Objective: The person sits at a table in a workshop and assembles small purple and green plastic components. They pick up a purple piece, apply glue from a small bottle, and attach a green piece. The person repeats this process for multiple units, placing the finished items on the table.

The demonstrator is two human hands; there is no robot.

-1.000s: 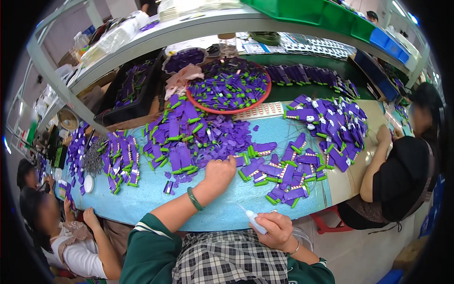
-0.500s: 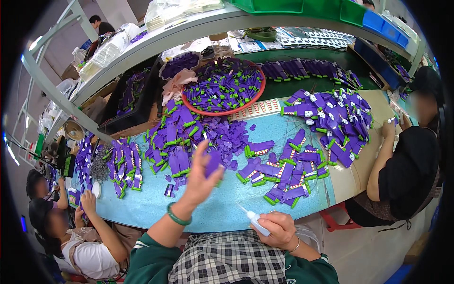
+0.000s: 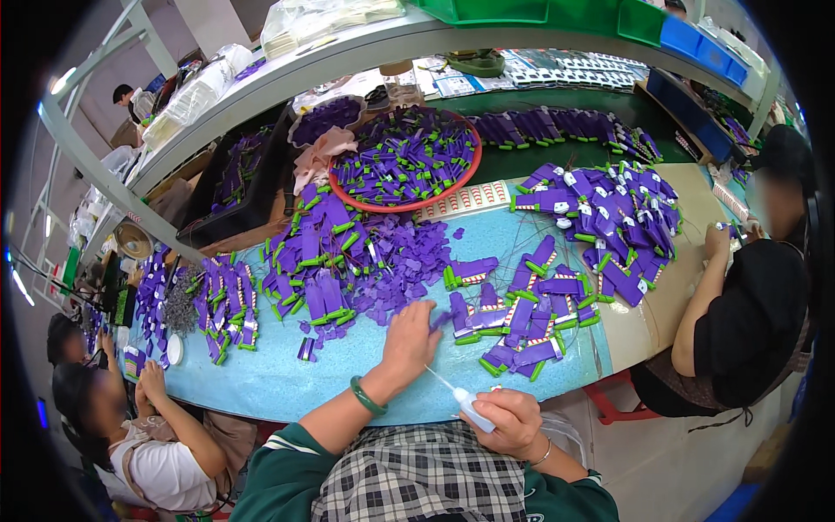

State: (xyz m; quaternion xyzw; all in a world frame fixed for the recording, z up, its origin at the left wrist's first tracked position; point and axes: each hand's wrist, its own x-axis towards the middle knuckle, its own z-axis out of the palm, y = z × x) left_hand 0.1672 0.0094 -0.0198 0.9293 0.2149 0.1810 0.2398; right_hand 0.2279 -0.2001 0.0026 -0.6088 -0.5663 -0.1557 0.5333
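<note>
My left hand [image 3: 410,344], a green bangle at its wrist, reaches low over the blue tabletop. Its fingers are bent together around a small flat purple piece [image 3: 442,319], partly hidden by the fingertips. My right hand [image 3: 508,419] grips a small white squeeze bottle [image 3: 474,410] with a long thin nozzle, which slants up and left toward the left wrist. Just right of the left hand lie purple-and-green assemblies [image 3: 526,326] with red-and-white striped strips. Beyond it spreads a heap of loose flat purple pieces [image 3: 402,261].
A red-rimmed basin [image 3: 477,165] full of purple-and-green parts stands at the back, near a black tray [image 3: 196,230]. More assemblies [image 3: 622,204] pile up at the right. A grey shelf frame [image 3: 287,65] crosses overhead. Co-workers sit at left and right [image 3: 739,304].
My left hand has come down from its raised position and moved right, its fingers now closer together near the tabletop. My right hand and the bottle have barely shifted.
</note>
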